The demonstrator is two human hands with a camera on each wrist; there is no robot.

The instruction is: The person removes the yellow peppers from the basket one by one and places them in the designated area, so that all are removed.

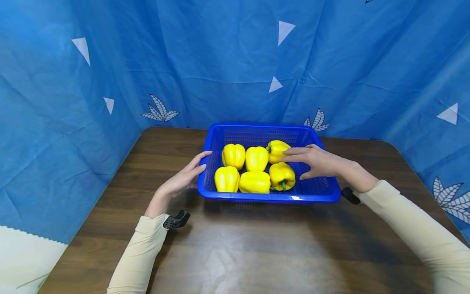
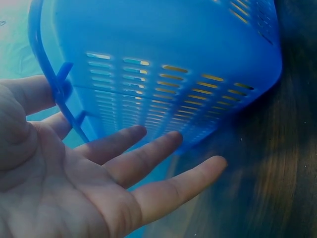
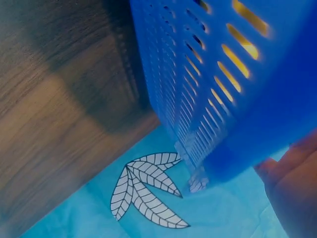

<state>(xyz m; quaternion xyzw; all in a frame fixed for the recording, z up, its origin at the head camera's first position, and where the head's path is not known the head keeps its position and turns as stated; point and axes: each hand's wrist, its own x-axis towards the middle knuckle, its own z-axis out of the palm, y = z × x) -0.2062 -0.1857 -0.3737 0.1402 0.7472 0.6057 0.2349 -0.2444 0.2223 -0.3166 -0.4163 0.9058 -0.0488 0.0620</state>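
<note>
A blue plastic basket with slotted walls holds several yellow bell peppers, grouped towards its left and middle. My left hand is at the basket's left rim, its thumb and a finger reaching the edge. In the left wrist view, other fingers extend loosely along the outer slotted wall. Over the basket's right side, my right hand reaches in with fingers extended. Its fingertips overlap the back right bell pepper; just in front lies another bell pepper, its green stem facing me.
The basket stands towards the back of a dark wooden table. Behind and beside the table hangs a blue curtain with white triangles and leaf prints. Black devices are strapped at both wrists.
</note>
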